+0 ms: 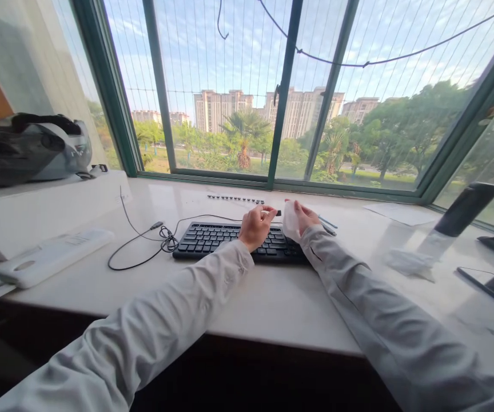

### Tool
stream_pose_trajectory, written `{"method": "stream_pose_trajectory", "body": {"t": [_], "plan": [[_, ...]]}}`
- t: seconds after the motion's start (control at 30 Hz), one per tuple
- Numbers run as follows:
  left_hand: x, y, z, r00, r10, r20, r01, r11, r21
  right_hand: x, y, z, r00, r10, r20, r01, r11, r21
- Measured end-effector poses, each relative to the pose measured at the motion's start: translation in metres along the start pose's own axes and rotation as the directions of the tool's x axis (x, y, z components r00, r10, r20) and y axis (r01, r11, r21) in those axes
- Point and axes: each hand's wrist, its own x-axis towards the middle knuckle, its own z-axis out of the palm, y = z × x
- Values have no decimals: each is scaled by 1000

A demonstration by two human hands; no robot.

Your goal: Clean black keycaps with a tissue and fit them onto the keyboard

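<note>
A black keyboard (212, 238) lies on the white sill, with its function-key row looking bare. Over its middle, my left hand (255, 226) pinches a small black keycap (278, 213) between thumb and fingertips. My right hand (306, 217) is closed around a white tissue (290, 221) just right of the keycap; the two are a small gap apart. Behind the keyboard, a line of loose black keycaps (235, 199) sits near the window. A slim bluish tool (327, 222) lies past my right hand, partly hidden by it.
A coiled black cable (167, 239) lies left of the keyboard. Further left are a white power strip (54, 256) and a dark headset (32, 149) on a white box (54, 212). To the right lie crumpled clear plastic (410, 262), a paper sheet (399, 214) and a phone (493, 289).
</note>
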Motion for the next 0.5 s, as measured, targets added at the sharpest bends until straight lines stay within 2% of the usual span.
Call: {"method": "stream_pose_trajectory", "body": {"t": [0.13, 0.3, 0.43, 0.5], "plan": [[-1, 4, -1, 1000, 11, -27, -14, 992, -125, -7, -11, 8, 994, 44, -98, -40, 998, 37], [-2, 10, -3, 999, 6, -52, -18, 970, -242, -13, -29, 9, 986, 122, -116, -98, 975, 197], [-4, 9, -1, 996, 52, 75, -28, 957, -288, -18, -39, 9, 992, 124, -38, -110, 962, 249], [-5, 8, 1, 990, 92, 109, -64, 968, -243, -21, -40, 11, 992, 122, -25, -112, 964, 243]]}}
